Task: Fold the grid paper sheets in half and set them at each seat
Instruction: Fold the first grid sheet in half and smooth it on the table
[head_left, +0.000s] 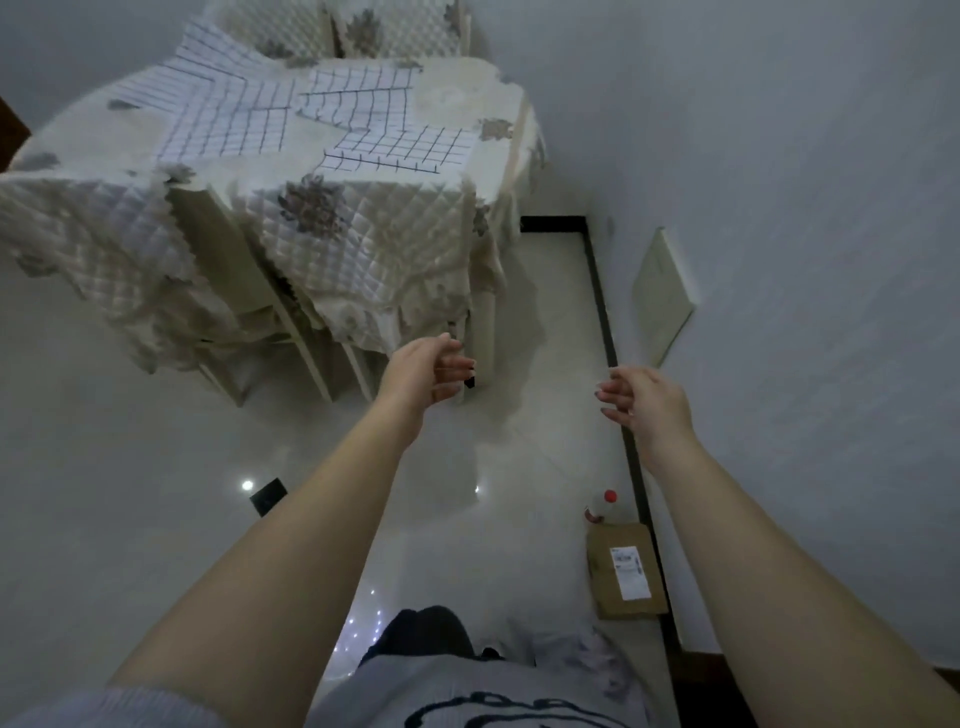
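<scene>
Several white grid paper sheets lie on the table (467, 98): a large one (228, 124) at left, one (358, 98) in the middle, and one (405, 150) near the front right edge. They overlap in part. My left hand (426, 371) and my right hand (641, 397) hang in the air over the floor, well short of the table. Both hold nothing, with fingers loosely curled and apart.
Chairs with quilted floral covers (332, 234) stand pushed in at the near side of the table, and more chairs (363, 31) at the far side. A cardboard box (626, 569) and a bottle (602, 504) sit by the right wall. A pale panel (662, 296) leans on that wall.
</scene>
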